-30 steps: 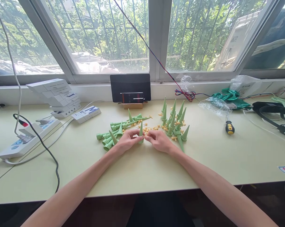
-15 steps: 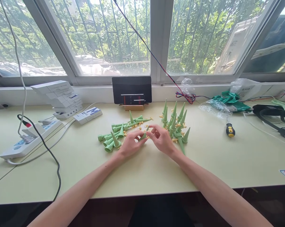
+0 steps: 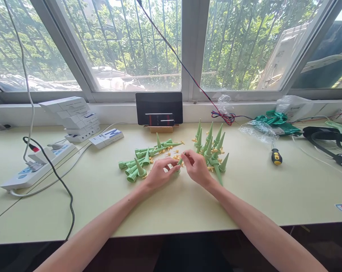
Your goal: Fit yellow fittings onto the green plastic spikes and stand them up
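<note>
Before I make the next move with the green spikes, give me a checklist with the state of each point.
1. Spike in hand: ok. The left hand and right hand meet at a green spike.
2. Yellow fitting seated on that spike: cannot tell, fingers hide it.
3. Loose yellow fittings near the hands: ok, scattered just beyond them.
4. Every spike in the right-hand group upright: not ok. One tipped spike points toward the near table edge.
5. Screwdriver away from the hands: ok, well to the right.
6. Black cable away from the hands: ok, off to the left.
</note>
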A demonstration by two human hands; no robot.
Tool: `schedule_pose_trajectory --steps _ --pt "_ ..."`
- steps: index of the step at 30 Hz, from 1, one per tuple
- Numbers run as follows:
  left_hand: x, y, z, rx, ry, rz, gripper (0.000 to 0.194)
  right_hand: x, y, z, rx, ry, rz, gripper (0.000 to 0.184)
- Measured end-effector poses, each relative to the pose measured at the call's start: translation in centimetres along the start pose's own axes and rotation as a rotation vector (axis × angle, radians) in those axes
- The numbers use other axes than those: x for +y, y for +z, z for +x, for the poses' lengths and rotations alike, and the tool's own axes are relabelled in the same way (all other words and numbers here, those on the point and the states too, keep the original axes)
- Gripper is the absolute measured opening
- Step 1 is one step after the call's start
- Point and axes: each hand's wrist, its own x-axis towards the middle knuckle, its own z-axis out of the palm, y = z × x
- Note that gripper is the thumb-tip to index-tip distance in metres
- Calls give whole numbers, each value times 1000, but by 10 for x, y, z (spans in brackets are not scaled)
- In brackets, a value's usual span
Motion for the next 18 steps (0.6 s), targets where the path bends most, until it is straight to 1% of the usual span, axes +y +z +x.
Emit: schedule_pose_trajectory --steps 5,10,12,15,18 --pt "0 -2 1 94 -46 -57 32 -1 -8 1 137 -117 -128 26" --pt "2 -3 2 131 -71 -15 32 2 -16 4 321 -126 -229 25" --pt "2 -2 2 124 -68 -4 31 2 -20 6 366 -123 -273 25" --pt "0 -2 2 115 -65 -14 32 3 -26 8 333 -114 -354 26" --pt "-2 -2 0 103 -120 -27 35 2 -29 10 266 -102 -440 27"
